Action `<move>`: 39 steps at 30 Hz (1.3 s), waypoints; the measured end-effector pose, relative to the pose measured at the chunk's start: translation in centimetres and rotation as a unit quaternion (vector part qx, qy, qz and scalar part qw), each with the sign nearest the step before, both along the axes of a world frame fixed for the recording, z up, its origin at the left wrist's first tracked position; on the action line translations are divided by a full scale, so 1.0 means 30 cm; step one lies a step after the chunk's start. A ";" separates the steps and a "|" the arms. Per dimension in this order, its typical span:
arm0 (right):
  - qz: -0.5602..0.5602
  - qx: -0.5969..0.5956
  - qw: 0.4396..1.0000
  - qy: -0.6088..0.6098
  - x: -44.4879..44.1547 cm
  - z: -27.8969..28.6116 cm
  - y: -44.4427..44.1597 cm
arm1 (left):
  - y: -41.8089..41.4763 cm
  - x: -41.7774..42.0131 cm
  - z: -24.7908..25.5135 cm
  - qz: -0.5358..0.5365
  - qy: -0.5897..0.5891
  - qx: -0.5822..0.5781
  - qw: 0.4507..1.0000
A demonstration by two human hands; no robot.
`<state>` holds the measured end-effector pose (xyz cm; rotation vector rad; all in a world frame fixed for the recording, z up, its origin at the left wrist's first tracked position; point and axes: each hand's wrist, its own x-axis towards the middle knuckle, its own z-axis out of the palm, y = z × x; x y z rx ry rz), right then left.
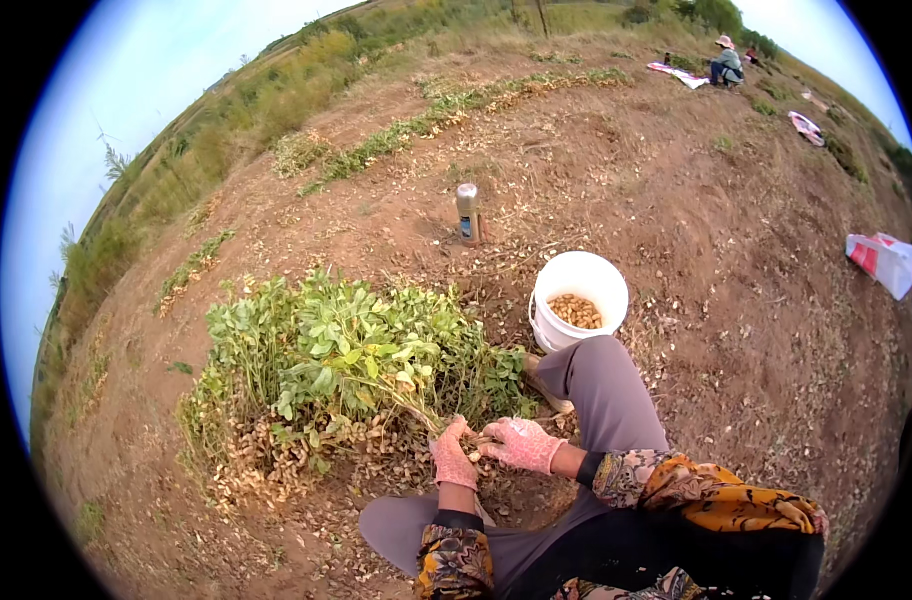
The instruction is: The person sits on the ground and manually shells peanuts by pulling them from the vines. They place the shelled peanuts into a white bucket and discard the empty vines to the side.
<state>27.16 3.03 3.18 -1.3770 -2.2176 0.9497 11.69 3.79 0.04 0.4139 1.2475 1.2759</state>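
My left hand [454, 454], in a pink patterned glove, is closed around the stems of a leafy peanut plant [403, 397] near its root end. Beside it, my right hand [522, 444], gloved alike, has its fingers at the root end, where some peanut pods [474, 455] show; whether it grips them I cannot tell. A large heap of pulled peanut plants [306, 352] lies in front and to the left, with many pods [276, 457] at its near edge. Beyond my bent knee, a white plastic bucket [549, 326] holds peanuts [575, 310] in its bottom.
A flask [468, 214] stands on the soil behind the bucket. Rows of pulled plants [381, 146] lie farther off. A red and white sack [883, 262] is at the far right. Another person [727, 64] sits in the distance beside a spread sheet [677, 74].
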 end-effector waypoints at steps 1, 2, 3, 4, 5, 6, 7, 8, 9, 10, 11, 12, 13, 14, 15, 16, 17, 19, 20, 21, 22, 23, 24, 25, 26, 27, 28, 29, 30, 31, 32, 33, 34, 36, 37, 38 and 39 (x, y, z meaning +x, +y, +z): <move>-0.012 0.000 1.000 0.001 0.000 0.016 -0.008 | -0.003 0.003 0.003 -0.001 0.003 -0.001 1.000; -0.023 -0.001 1.000 0.002 0.000 0.037 -0.019 | 0.011 -0.011 -0.074 0.016 0.002 -0.015 1.000; -0.037 -0.004 0.999 0.003 0.002 0.052 -0.026 | 0.006 -0.001 -0.069 0.012 0.021 -0.007 1.000; -0.046 -0.002 0.999 0.027 0.004 0.051 -0.021 | 0.003 0.014 -0.054 0.008 0.041 0.001 0.999; -0.055 -0.001 0.997 0.052 0.006 0.047 -0.010 | 0.008 0.018 -0.059 0.011 0.050 0.004 0.999; -0.064 0.000 0.995 0.077 0.003 0.047 -0.003 | 0.010 0.017 -0.060 0.015 0.060 0.007 0.998; -0.091 -0.073 0.982 0.147 -0.004 0.070 0.001 | 0.007 0.018 -0.061 0.020 0.071 0.008 0.997; -0.135 -0.199 0.936 0.257 -0.014 0.062 0.002 | 0.003 0.020 -0.061 0.028 0.073 0.007 0.997; -0.179 -0.316 0.861 0.357 -0.013 0.044 0.009 | 0.008 0.045 -0.015 0.047 0.078 -0.004 0.996; -0.192 -0.327 0.829 0.411 -0.013 0.032 0.011 | 0.011 0.064 0.038 0.068 0.084 -0.014 0.994; -0.183 -0.334 0.826 0.416 -0.012 0.028 0.012 | 0.015 0.078 0.041 0.083 0.105 -0.038 0.990; -0.173 -0.343 0.822 0.421 -0.017 0.039 0.010 | 0.012 0.084 0.039 0.099 0.126 -0.063 0.985; -0.162 -0.352 0.818 0.426 -0.022 0.052 0.010 | 0.008 0.084 0.033 0.115 0.147 -0.089 0.978; -0.164 -0.362 0.830 0.392 -0.028 0.071 0.014 | 0.018 0.042 0.001 0.062 0.104 0.003 0.993; -0.155 -0.353 0.846 0.370 -0.033 0.071 0.016 | 0.020 0.040 -0.008 0.065 0.095 0.008 0.993; -0.146 -0.343 0.861 0.347 -0.036 0.066 0.020 | 0.021 0.038 -0.017 0.069 0.086 0.013 0.994; -0.137 -0.333 0.875 0.324 -0.039 0.060 0.024 | 0.023 0.037 -0.025 0.072 0.077 0.017 0.994; -0.103 -0.046 0.974 0.195 -0.074 0.036 -0.001 | 0.037 0.047 -0.042 0.110 0.045 0.024 0.993; -0.105 0.005 0.985 0.138 -0.079 0.032 -0.021 | 0.047 0.042 -0.063 0.109 0.031 0.022 0.993; -0.105 0.054 0.990 0.081 -0.094 0.075 -0.046 | 0.047 0.033 -0.060 0.108 0.018 0.017 0.994; -0.106 0.047 0.986 0.117 -0.096 0.056 -0.048 | 0.050 0.061 -0.046 0.155 0.074 0.035 0.984; -0.109 0.046 0.985 0.126 -0.094 0.055 -0.052 | 0.052 0.063 -0.059 0.155 0.093 0.055 0.982; -0.112 0.045 0.984 0.133 -0.090 0.054 -0.059 | 0.043 0.070 -0.039 0.153 0.073 0.052 0.984; -0.116 0.044 0.982 0.141 -0.088 0.058 -0.065 | 0.038 0.079 -0.014 0.150 0.053 0.048 0.986; -0.113 0.048 0.981 0.150 -0.084 0.068 -0.065 | 0.039 0.083 -0.015 0.152 0.066 0.064 0.984; -0.119 0.036 0.979 0.161 -0.079 0.084 -0.070 | 0.037 0.083 -0.026 0.142 0.058 0.055 0.987; -0.124 0.024 0.977 0.173 -0.074 0.099 -0.077 | 0.038 0.080 -0.042 0.131 0.051 0.045 0.989; -0.130 0.012 0.974 0.184 -0.070 0.108 -0.085 | 0.036 0.080 -0.056 0.121 0.043 0.035 0.991; -0.138 0.028 0.977 0.159 -0.063 0.109 -0.089 | 0.029 0.093 -0.040 0.117 0.047 0.060 0.990; -0.150 0.012 0.973 0.175 -0.057 0.098 -0.092 | 0.017 0.117 0.002 0.126 0.053 0.043 0.990; -0.161 -0.004 0.968 0.192 -0.051 0.078 -0.097 | 0.020 0.120 -0.016 0.110 0.052 0.050 0.991; -0.174 -0.022 0.962 0.208 -0.044 0.070 -0.104 | 0.018 0.126 -0.027 0.093 0.050 0.056 0.993; -0.185 -0.046 0.954 0.231 -0.044 0.067 -0.100 | 0.017 0.129 -0.035 0.076 0.049 0.062 0.994; -0.178 -0.134 0.950 0.218 -0.046 0.057 -0.072 | 0.026 0.113 -0.052 0.096 0.053 -0.003 0.994; -0.174 -0.178 0.945 0.212 -0.049 0.057 -0.056 | 0.033 0.105 -0.060 0.105 0.055 -0.037 0.992; -0.156 -0.159 0.954 0.199 -0.045 0.037 -0.033 | 0.040 0.113 -0.057 0.135 0.049 -0.057 0.988; -0.151 -0.200 0.950 0.186 -0.045 0.017 -0.002 | 0.045 0.107 -0.061 0.141 0.041 -0.055 0.988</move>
